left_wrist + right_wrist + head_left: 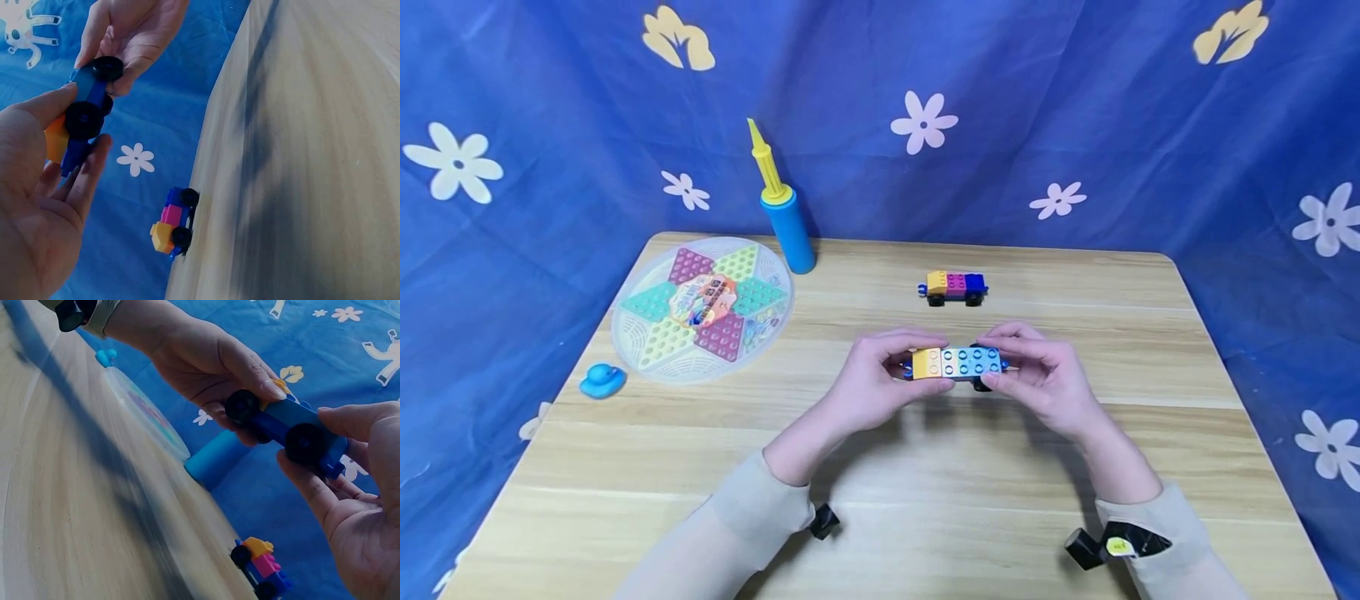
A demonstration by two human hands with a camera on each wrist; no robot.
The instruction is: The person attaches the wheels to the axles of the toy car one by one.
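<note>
Block car (957,364) held above mid-worktop (925,467), left hand (868,385) pinching its orange end, right hand (1045,379) pinching its blue end, fingers curled round; uneven squeeze could, in my judgement, pop a brick or wheel loose

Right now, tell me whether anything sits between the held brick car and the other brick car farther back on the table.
Nothing visible does. The left hand and right hand hold the blue brick car; bare table separates it from the parked brick car.

Checkers board (702,307), pump (782,208), duck (602,381), second car (953,287).
</note>
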